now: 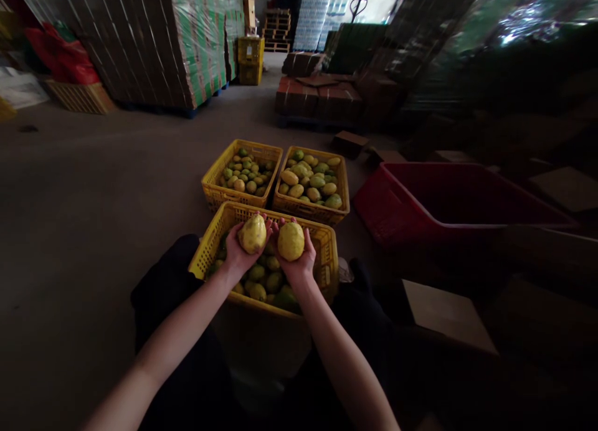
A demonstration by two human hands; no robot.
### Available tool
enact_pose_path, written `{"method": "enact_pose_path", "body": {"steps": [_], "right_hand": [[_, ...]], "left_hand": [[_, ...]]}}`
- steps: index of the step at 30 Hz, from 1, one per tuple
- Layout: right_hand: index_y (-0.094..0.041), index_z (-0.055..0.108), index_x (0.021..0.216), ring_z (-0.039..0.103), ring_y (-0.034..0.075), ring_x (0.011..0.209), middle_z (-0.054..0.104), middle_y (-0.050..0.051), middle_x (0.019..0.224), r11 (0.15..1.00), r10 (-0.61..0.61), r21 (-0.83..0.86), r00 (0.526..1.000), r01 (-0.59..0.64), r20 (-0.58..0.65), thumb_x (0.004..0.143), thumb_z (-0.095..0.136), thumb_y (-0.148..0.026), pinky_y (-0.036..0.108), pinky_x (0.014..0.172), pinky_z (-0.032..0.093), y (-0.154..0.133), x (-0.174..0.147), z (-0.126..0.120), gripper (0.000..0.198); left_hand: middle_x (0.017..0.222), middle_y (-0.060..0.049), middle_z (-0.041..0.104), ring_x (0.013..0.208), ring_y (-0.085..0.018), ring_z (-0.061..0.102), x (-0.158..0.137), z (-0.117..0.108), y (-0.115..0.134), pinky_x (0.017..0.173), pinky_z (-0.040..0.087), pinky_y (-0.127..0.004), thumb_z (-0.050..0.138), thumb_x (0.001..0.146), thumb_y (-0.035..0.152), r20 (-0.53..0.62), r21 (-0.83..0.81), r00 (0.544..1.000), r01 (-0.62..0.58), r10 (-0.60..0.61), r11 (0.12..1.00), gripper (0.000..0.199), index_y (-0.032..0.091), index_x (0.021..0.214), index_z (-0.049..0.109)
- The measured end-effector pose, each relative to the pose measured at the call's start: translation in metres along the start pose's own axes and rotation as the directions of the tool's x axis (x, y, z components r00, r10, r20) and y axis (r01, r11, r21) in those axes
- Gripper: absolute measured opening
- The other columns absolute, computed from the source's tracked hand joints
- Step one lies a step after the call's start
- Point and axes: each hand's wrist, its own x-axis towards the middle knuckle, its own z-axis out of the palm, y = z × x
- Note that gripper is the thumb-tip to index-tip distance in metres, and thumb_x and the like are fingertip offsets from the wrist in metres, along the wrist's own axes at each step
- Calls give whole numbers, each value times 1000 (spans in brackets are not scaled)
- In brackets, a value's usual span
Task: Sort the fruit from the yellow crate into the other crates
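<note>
we seem to be at a looking-over step, and the next move likely calls for a steady, cupped hold. our left hand (237,253) cradles a tapered yellow fruit (253,234), our right hand (299,268) a rounder yellow fruit (291,241), both held over the near crate (209,245), where greener fruit (257,273) lies below. the two skins look mottled with small darker spots in the dim light.
</note>
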Motion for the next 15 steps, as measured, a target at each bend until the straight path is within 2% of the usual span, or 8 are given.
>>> {"method": "enact_pose_path", "body": {"steps": [8,12,15], "right_hand": [[-23,66,114,68,24,109,75,5,105,1000,-2,-19,1000,3,23,83,44,-26,51,100,50,-2,-1,-1,38],[-19,64,115,67,25,111,75,8,104,999,5,-34,999,-4,43,88,44,-31,52,101,50,-3,0,-1,35],[-15,63,116,66,25,113,75,11,103,1000,1,-21,998,1,62,94,43,-36,51,102,50,-5,1,1,37]], "left_hand": [[105,-9,74,108,-25,68,-1,1,-1,97,53,-39,43,84,21,5,24,1000,-1,1,1000,48,13,129,58],[108,-8,74,111,-23,67,1,0,1,96,54,-36,40,83,21,15,52,1000,-6,6,999,48,16,126,60],[113,-6,73,114,-22,65,3,0,5,96,53,-33,37,87,24,40,123,999,-8,3,992,44,22,122,62]]}}
